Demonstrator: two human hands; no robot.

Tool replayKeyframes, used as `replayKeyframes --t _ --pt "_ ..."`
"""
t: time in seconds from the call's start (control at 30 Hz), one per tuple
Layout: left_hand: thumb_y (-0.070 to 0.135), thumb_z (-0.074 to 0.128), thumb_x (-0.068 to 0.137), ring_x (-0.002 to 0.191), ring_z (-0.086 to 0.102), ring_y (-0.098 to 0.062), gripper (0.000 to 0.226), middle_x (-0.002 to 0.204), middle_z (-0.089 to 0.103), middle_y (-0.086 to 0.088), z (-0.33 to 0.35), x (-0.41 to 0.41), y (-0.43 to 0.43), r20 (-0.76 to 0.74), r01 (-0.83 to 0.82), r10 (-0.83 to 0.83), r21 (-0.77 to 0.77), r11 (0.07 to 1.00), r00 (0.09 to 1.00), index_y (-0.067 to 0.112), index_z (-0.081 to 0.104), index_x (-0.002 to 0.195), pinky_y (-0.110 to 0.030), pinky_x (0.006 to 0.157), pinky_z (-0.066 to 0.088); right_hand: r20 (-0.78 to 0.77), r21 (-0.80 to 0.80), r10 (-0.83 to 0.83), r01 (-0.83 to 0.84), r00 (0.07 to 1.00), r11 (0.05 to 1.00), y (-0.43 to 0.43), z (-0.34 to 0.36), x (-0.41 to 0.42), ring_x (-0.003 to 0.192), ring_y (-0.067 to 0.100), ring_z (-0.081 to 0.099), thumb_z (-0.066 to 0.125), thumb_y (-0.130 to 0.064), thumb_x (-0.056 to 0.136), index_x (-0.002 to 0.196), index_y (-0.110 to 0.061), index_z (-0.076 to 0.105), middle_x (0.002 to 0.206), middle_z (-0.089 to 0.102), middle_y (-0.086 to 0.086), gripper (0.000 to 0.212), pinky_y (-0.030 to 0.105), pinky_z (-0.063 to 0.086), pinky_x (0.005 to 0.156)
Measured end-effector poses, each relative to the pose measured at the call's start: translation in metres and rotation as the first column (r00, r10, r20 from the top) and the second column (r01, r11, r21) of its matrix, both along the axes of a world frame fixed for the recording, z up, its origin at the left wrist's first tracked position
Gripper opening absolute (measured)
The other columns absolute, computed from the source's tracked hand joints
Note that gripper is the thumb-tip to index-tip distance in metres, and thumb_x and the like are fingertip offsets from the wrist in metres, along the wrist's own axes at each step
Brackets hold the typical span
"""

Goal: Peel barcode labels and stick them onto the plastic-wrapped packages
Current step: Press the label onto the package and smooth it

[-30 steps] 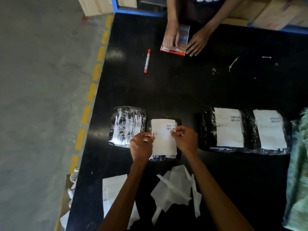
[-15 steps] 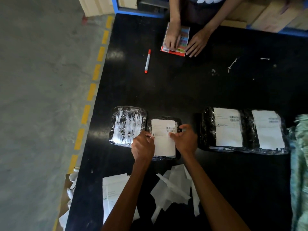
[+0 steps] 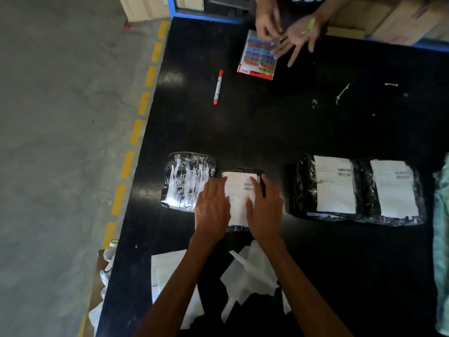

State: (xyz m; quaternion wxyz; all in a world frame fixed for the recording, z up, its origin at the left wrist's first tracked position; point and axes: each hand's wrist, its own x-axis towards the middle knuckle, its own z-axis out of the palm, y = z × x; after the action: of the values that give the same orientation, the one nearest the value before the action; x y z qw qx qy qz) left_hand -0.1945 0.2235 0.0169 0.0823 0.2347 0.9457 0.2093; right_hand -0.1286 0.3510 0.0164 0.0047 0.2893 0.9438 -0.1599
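A white barcode label [image 3: 239,190] lies on a small plastic-wrapped package [image 3: 243,171] near the table's front middle. My left hand [image 3: 212,207] presses flat on the label's left side, and my right hand [image 3: 264,206] presses flat on its right side, fingers straight. Touching that package on the left sits an unlabelled shiny wrapped package [image 3: 188,181]. To the right lie two wrapped packages with labels on them [image 3: 335,186] [image 3: 394,190]. A stack of label sheets [image 3: 167,271] lies at the front left.
Peeled backing scraps [image 3: 250,273] lie by the front edge. A red marker [image 3: 218,87] and a coloured sticker card [image 3: 257,55] sit farther back, where another person's hands [image 3: 291,32] work. Green fabric [image 3: 442,239] hangs at the right edge. The table's left edge drops to the floor.
My hands went from pinching the label's sides to lying flat on it. The other person's hands lifted off the sticker card.
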Motion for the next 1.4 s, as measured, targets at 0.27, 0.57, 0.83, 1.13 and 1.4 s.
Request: replayKeyframes --t 0.27,0.57,0.83,1.13,1.4 --pt "0.044 0.019 0.106 0.155 -0.005 -0.022 0.062 0.168 -0.006 -0.008 -0.038 0.007 -0.008 -0.021 0.25 -0.254 -0.124 0.96 0.967 0.017 0.002 0.159 -0.046 0.124 0.017 0.13 -0.079 0.206 -0.197 0.97 0.977 0.001 -0.029 0.029 0.153 0.027 -0.017 0.028 -0.041 0.104 0.158 -0.028 -0.011 0.164 -0.026 0.005 0.068 0.052 0.038 0.114" --pt "0.036 0.039 0.105 0.155 -0.007 -0.022 0.067 0.167 -0.005 -0.01 -0.047 0.034 -0.002 0.097 0.059 -0.07 0.108 0.992 0.993 0.011 0.007 0.159 -0.047 0.125 0.011 0.046 -0.242 0.138 -0.123 0.989 0.962 0.004 -0.035 0.035 0.154 0.021 -0.015 0.036 -0.044 0.103 0.157 -0.024 -0.017 0.162 -0.032 -0.004 0.078 0.05 0.027 0.12" --pt "0.029 0.064 0.096 0.153 0.014 -0.018 0.078 0.168 0.005 -0.003 -0.033 0.059 0.012 0.319 -0.342 0.216 0.419 0.841 0.923 0.016 0.017 0.158 -0.043 0.114 0.039 0.028 -0.589 -0.145 0.134 0.989 0.797 0.009 -0.041 0.037 0.151 0.03 0.024 0.048 -0.057 0.095 0.146 -0.045 -0.033 0.168 -0.01 0.001 0.096 0.051 0.041 0.111" --pt "0.01 0.071 0.088 0.143 0.039 -0.023 0.084 0.164 0.022 -0.01 -0.003 0.053 0.022 0.508 -0.461 0.29 0.251 0.851 0.811 0.013 0.023 0.156 -0.008 0.097 0.033 -0.011 -0.732 -0.361 0.238 0.933 0.638 0.013 -0.019 0.036 0.131 0.024 0.054 0.071 -0.02 0.091 0.158 -0.019 0.02 0.146 0.053 0.008 0.084 0.025 0.047 0.097" --pt "0.013 0.07 0.089 0.129 0.055 -0.019 0.082 0.15 0.049 -0.002 0.033 0.065 0.017 0.454 -0.463 0.269 0.396 0.793 0.849 0.029 0.025 0.156 -0.023 0.096 0.049 -0.217 -0.726 -0.36 0.097 0.907 0.681 0.032 0.041 0.038 0.129 0.019 0.054 0.068 -0.023 0.093 0.154 -0.029 0.032 0.146 0.053 0.005 0.071 0.04 0.053 0.102"
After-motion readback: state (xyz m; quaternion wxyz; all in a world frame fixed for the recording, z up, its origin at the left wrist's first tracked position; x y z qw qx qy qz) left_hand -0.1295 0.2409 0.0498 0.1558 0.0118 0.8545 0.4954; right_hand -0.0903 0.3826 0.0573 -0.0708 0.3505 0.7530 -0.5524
